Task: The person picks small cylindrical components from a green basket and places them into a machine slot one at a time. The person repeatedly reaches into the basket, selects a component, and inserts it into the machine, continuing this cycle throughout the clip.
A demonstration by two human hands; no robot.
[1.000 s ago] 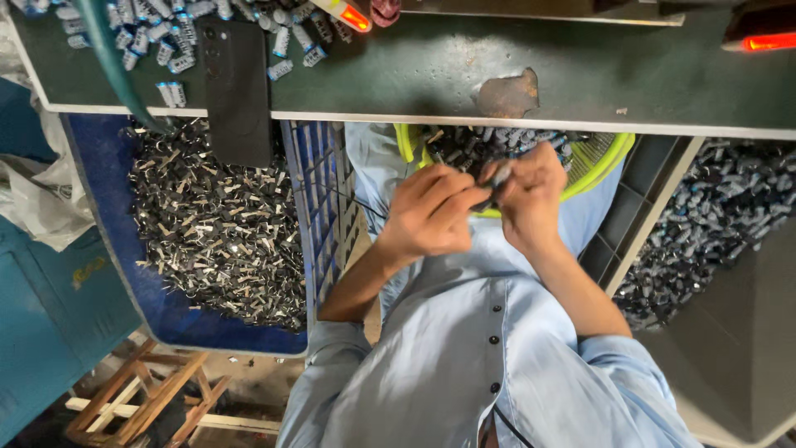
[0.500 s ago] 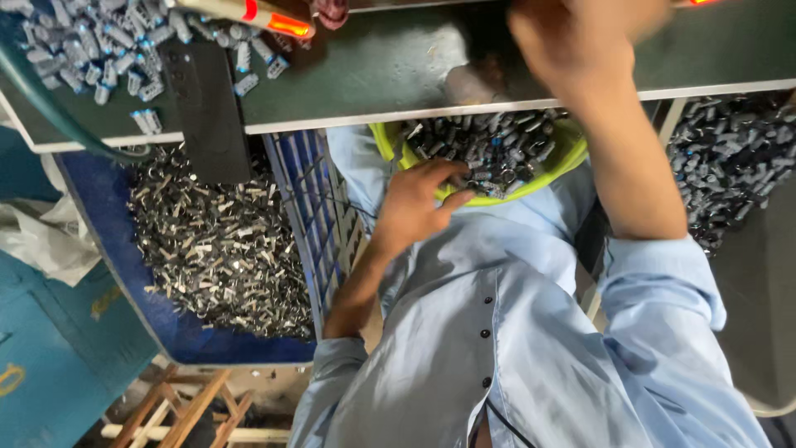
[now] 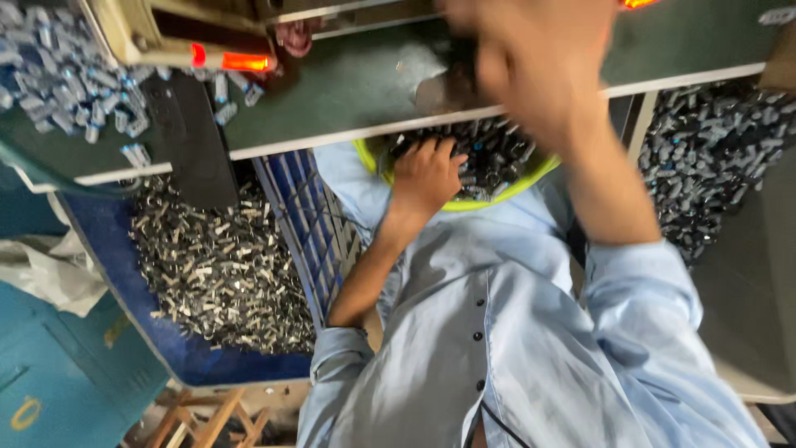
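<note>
My left hand rests palm down in a yellow-green bowl on my lap, its fingers spread among several small dark metal parts. Whether it grips any of them I cannot tell. My right hand is raised up over the green worktable, blurred by motion, so its fingers and anything in them do not show. Both forearms come out of rolled light-blue shirt sleeves.
A blue crate full of silvery metal pieces stands at the left under the table. Another heap of dark parts lies at the right. On the table are small silver-blue parts, a black strip and a machine with red lights.
My right hand rose from the bowl to above the table. My left hand moved down into the bowl's parts. The view shifted toward the table.
</note>
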